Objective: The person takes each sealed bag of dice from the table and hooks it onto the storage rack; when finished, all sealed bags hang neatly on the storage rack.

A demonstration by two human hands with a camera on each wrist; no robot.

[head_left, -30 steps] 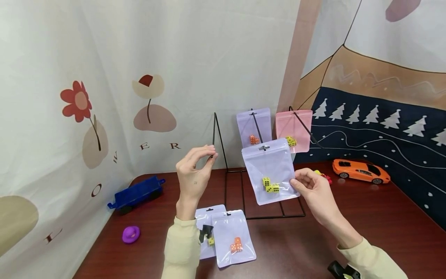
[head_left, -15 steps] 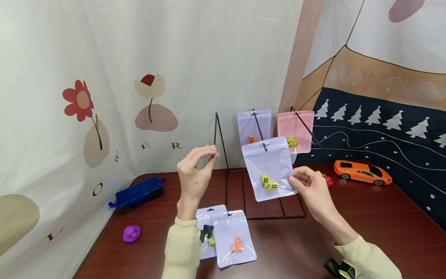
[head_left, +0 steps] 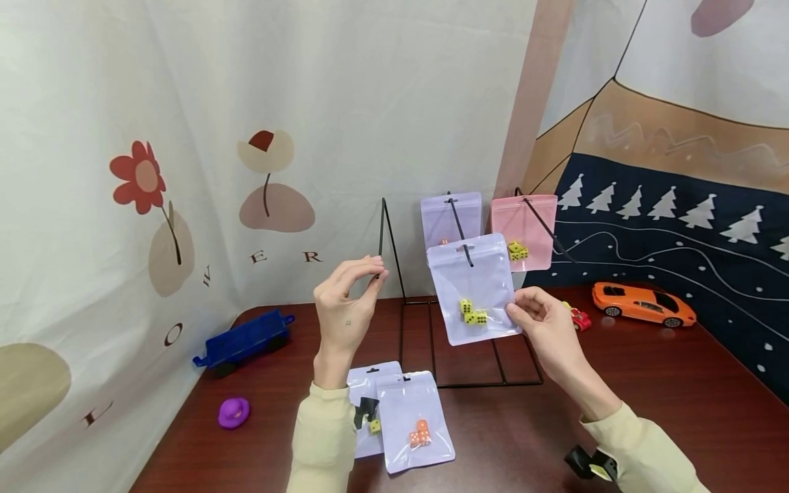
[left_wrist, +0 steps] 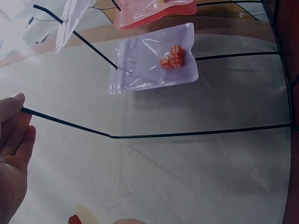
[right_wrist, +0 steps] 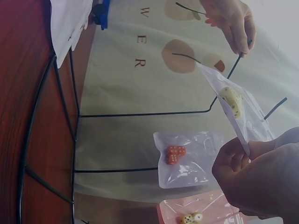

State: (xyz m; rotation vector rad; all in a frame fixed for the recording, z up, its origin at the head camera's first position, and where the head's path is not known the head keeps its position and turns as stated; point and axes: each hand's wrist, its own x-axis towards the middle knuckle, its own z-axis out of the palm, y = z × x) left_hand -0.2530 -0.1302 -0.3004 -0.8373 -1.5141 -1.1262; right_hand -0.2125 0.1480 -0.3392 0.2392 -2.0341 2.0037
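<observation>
With thumb and fingers my right hand pinches the right edge of a light purple zip bag holding yellow dice. The tip of the middle prong of a black wire rack pokes through that bag's hang hole. My left hand pinches the end of the rack's left prong, which carries no bag. Farther back on the middle prong hangs a purple bag with orange dice. A pink bag with yellow dice hangs from the right prong.
Two purple bags overlap on the table in front of the rack; the upper one contains orange dice. A blue toy trailer and a purple toy hat lie left. An orange toy car and a small red toy are right.
The bag in my right hand has moved up and slightly left, back along the middle prong, whose tip now sticks out past the hole. My left hand has stayed on its prong.
</observation>
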